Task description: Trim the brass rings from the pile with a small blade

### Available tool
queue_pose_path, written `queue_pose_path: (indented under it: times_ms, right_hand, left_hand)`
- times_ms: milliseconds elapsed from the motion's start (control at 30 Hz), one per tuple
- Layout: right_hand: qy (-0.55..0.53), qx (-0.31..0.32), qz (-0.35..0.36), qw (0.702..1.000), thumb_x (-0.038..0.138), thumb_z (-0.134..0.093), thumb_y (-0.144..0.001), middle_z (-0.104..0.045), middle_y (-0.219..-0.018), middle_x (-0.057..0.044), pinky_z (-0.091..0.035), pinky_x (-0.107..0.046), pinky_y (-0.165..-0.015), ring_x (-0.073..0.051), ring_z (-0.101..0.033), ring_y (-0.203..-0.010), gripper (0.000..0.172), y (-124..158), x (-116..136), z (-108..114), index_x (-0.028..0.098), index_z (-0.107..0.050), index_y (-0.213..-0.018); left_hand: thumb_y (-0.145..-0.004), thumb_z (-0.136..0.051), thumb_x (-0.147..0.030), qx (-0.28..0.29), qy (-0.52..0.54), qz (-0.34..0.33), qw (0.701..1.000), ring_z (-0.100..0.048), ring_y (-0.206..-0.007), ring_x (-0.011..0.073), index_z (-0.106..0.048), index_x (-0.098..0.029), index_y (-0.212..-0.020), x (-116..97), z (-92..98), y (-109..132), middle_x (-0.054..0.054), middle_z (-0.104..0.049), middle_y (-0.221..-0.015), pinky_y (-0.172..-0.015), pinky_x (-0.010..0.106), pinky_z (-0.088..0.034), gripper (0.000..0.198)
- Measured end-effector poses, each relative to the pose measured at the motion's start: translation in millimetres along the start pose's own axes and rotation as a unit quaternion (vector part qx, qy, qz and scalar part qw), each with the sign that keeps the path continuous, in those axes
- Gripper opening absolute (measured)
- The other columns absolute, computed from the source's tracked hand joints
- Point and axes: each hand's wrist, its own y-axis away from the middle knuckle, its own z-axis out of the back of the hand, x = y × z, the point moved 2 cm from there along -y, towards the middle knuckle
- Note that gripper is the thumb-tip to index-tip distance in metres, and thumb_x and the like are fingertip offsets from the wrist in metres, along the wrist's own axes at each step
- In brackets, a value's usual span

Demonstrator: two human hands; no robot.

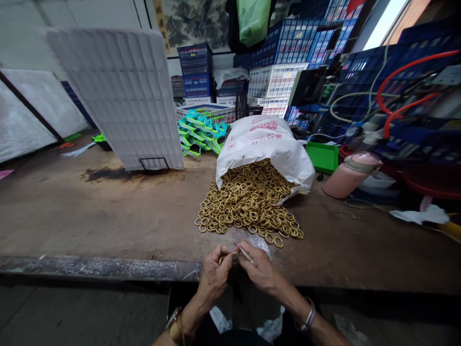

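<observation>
My left hand (215, 271) is closed on a gold-coloured ring (221, 260) at the table's front edge. In my right hand (260, 270) is a slim silver-grey hand tool (246, 254) with a thin tip, held against or close to the ring; I cannot tell its exact kind. The fingers of both hands nearly meet. Just beyond them lies a heap of gold-coloured rings (248, 206), spilling from the mouth of a white woven sack (257, 139) that lies on its side.
A tall white ribbed panel (122, 96) stands on the table (90, 216) at left. Behind are green and turquoise plastic pieces (201, 129) and stacked blue crates (196, 72). At right are a green tray (322, 157), a pink bottle (349, 175) and a red hose (391, 115).
</observation>
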Motion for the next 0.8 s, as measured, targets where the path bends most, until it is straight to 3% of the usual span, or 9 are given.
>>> queue_pose_path:
  times_ms: [100,233,333,467,633,800]
  right_hand:
    - [-0.028,-0.026,-0.021,0.999,0.037,-0.042,-0.079,-0.044,-0.056,0.005,-0.031,-0.021,-0.051,-0.009,-0.039,-0.053,0.022,1,0,-3,0.019,-0.048,-0.068]
    - [-0.189,-0.045,-0.107,0.975,0.043,-0.043,-0.077,-0.041,-0.052,0.007,-0.028,-0.019,-0.043,-0.006,-0.034,-0.042,0.026,2,1,-14,0.018,-0.047,-0.07]
    - [-0.255,-0.053,-0.127,0.957,0.045,-0.045,-0.076,-0.039,-0.051,0.007,-0.025,-0.018,-0.039,-0.005,-0.03,-0.039,0.028,2,5,-20,0.017,-0.048,-0.071]
    - [-0.184,-0.061,-0.093,0.977,0.041,-0.048,-0.075,-0.043,-0.052,0.005,-0.031,-0.019,-0.045,-0.006,-0.037,-0.046,0.026,1,8,-17,0.016,-0.051,-0.07]
    - [-0.064,-0.062,-0.063,0.994,0.035,-0.044,-0.077,-0.048,-0.062,0.004,-0.033,-0.02,-0.051,-0.009,-0.042,-0.054,0.02,0,12,-8,0.017,-0.052,-0.081]
    - [0.011,-0.067,-0.022,0.997,0.035,-0.042,-0.078,-0.041,-0.057,0.006,-0.031,-0.02,-0.053,-0.009,-0.039,-0.056,0.023,-2,17,-8,0.018,-0.045,-0.063]
  left_hand:
    - [-0.07,-0.059,-0.033,-0.004,0.026,0.019,0.999,-0.043,-0.049,0.0084,-0.052,-0.016,-0.062,0,-1.0,0,-0.004,-0.05,-0.054,-0.049,0.018,-0.034,0.02]
    - [-0.07,-0.059,-0.035,0.0,0.084,0.069,0.994,-0.046,-0.049,0.0088,-0.053,-0.016,-0.069,5,-6.0,4,-0.003,-0.054,-0.057,-0.05,0.019,-0.036,0.021]
    - [-0.072,-0.058,-0.034,-0.004,0.096,0.053,0.994,-0.048,-0.054,0.0095,-0.054,-0.015,-0.067,7,-8.6,8,-0.001,-0.055,-0.061,-0.055,0.021,-0.038,0.02]
    - [-0.074,-0.055,-0.031,-0.041,0.045,0.008,0.998,-0.048,-0.058,0.0111,-0.055,-0.015,-0.067,3,-4.2,10,-0.001,-0.055,-0.061,-0.059,0.021,-0.038,0.018]
    - [-0.074,-0.052,-0.025,-0.058,-0.134,-0.068,0.987,-0.043,-0.053,0.0109,-0.055,-0.017,-0.062,3,5.1,10,-0.002,-0.051,-0.056,-0.054,0.021,-0.034,0.015]
    - [-0.076,-0.047,-0.022,-0.045,-0.226,-0.125,0.965,-0.043,-0.051,0.0108,-0.058,-0.018,-0.065,8,5.0,11,-0.002,-0.05,-0.055,-0.055,0.022,-0.035,0.016]
